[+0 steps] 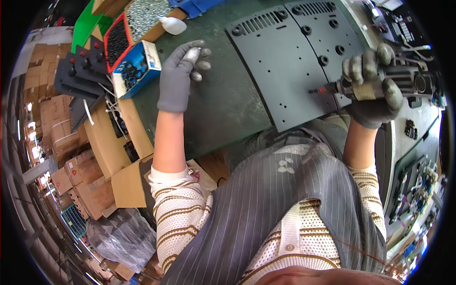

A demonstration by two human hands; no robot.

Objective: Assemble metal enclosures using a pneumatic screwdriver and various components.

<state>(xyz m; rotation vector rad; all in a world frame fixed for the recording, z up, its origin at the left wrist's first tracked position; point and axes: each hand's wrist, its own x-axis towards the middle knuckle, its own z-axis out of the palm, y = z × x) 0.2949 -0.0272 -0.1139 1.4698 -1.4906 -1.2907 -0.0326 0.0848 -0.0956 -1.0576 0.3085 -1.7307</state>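
Observation:
My left hand [178, 76], in a grey glove, rests on the dark green bench [218, 109] with its fingers curled around a small silvery metal piece [191, 54]. My right hand [373, 88], also gloved, grips a black powered screwdriver [380, 83]. The tool's tip with a red collar [319, 90] points left and touches a dark grey metal plate [280, 71]. That plate has vent slots and round holes; a second like plate [327, 28] lies beside it.
To the left of my left hand stand a blue box of black rings [135, 69], a red bin of small black parts [116, 42], a box of silver fasteners [147, 14] and a white bottle [172, 24]. Cardboard cartons [57, 128] stack on the floor at left.

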